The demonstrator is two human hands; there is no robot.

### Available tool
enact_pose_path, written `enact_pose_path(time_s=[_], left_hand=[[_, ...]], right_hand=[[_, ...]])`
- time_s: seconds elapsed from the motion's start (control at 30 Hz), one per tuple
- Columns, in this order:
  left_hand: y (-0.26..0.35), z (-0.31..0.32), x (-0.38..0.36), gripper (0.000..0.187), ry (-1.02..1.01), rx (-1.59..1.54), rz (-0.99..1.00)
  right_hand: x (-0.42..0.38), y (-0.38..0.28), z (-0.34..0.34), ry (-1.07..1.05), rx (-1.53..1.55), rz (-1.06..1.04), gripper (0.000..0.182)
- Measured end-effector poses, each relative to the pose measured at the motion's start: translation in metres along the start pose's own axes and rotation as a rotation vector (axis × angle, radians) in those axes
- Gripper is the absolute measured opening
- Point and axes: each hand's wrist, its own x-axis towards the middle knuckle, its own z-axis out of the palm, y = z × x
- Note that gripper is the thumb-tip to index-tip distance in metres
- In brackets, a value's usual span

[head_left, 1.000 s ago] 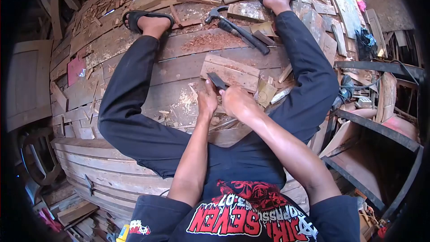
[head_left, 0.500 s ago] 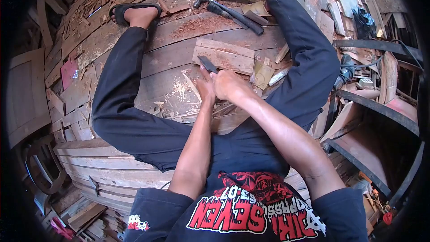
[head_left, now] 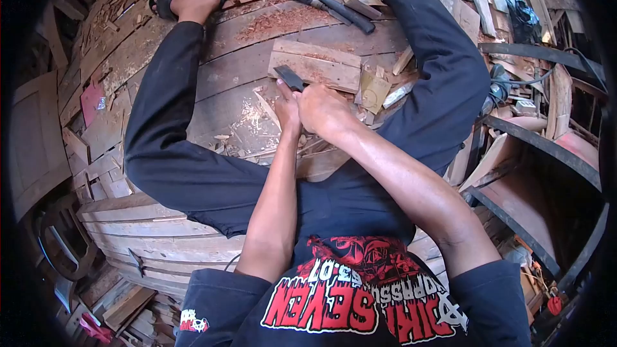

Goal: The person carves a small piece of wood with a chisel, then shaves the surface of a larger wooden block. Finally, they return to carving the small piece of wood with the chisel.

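With the dark blade (head_left: 291, 78) gripped in the right hand (head_left: 324, 110) just above the frame's centre, hold its angle steady and guard the left hand (head_left: 288, 113), alongside and too hidden to judge for grip, from the far end.

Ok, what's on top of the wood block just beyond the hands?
Reddish shavings lie on the wood block. The blade and right hand cover part of its near edge, so anything there is hidden; whether the blade touches it, I can't tell.
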Motion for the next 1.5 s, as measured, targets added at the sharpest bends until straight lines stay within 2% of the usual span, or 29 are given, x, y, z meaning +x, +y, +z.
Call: enact_pose_path(time_s=[0.07,0.17,0.2,0.23,0.3,0.33,0.43,0.5,0.53,0.57,0.63,0.67,0.77,0.83,0.87,0.97,1.07,1.17,1.23,1.3,1.4,1.5], left_hand=[[0.000,0.000,0.006,0.086,0.001,0.004,-0.019],[0.017,0.000,-0.009,0.078,0.101,0.207,0.090],[0.012,0.002,-0.011,0.077,0.128,0.238,0.189],[0.008,0.005,-0.011,0.076,0.158,0.265,0.295],[0.003,0.003,-0.017,0.075,0.173,0.364,0.342],[0.003,-0.002,-0.019,0.074,0.161,0.434,0.291],[0.009,-0.007,0.005,0.055,0.026,0.476,0.057],[0.009,-0.004,0.005,0.061,-0.019,0.394,0.131],[0.014,-0.008,0.000,0.061,0.021,0.334,0.313],[0.016,-0.016,-0.004,0.061,0.055,0.285,0.480],[0.025,-0.033,-0.007,0.065,-0.241,0.113,0.041],[0.028,-0.038,-0.006,0.065,-0.330,-0.037,-0.042],[0.017,-0.033,0.006,0.074,-0.355,-0.325,-0.174],[0.021,-0.035,0.006,0.079,-0.233,-0.247,-0.297],[0.021,-0.037,0.002,0.074,-0.178,-0.178,-0.238],[0.009,-0.043,0.014,0.085,-0.118,-0.047,-0.134],[0.002,-0.039,0.025,0.086,0.003,0.117,-0.001],[0.005,-0.036,0.022,0.088,0.009,0.046,0.119],[0.020,-0.040,0.014,0.089,0.000,0.049,0.054],[0.032,-0.044,0.011,0.092,0.013,0.198,-0.164],[0.040,-0.045,0.010,0.093,-0.052,0.122,-0.299],[0.040,-0.044,0.009,0.091,-0.038,0.143,-0.205]], right_hand=[[0.009,-0.003,-0.005,-0.052,-0.022,0.031,0.043],[0.034,0.002,0.004,-0.097,-0.087,0.018,0.042],[0.034,0.002,0.003,-0.102,-0.113,0.005,0.042],[0.033,0.001,0.004,-0.067,-0.040,0.062,0.044],[0.018,-0.001,0.010,-0.017,0.110,0.178,0.047],[0.006,-0.006,-0.003,-0.009,0.061,0.118,0.053],[0.039,0.017,0.025,0.064,-0.103,-0.137,0.060],[0.044,0.049,0.020,-0.008,0.129,-0.157,0.064],[0.050,0.061,0.006,-0.028,0.239,-0.186,0.066],[0.029,0.058,-0.017,-0.188,0.382,0.005,0.072],[0.015,0.069,-0.020,-0.176,0.554,0.080,0.077],[0.011,0.072,-0.020,-0.162,0.551,0.087,0.077],[0.007,0.077,-0.023,-0.091,0.475,0.091,0.079],[0.007,0.074,-0.023,-0.027,0.317,0.063,0.081],[0.008,0.075,-0.022,-0.044,0.268,0.057,0.078],[0.016,0.072,-0.015,-0.062,0.136,0.053,0.071],[0.013,0.061,-0.006,-0.005,0.064,0.087,0.063],[0.003,0.042,-0.013,0.006,0.064,0.054,0.069],[-0.002,0.029,-0.018,-0.029,0.021,0.069,0.063],[-0.002,0.020,-0.015,-0.027,0.005,0.067,0.062],[-0.002,0.011,-0.009,0.001,0.011,0.069,0.064],[0.005,-0.003,-0.008,-0.025,-0.042,0.093,0.062]])
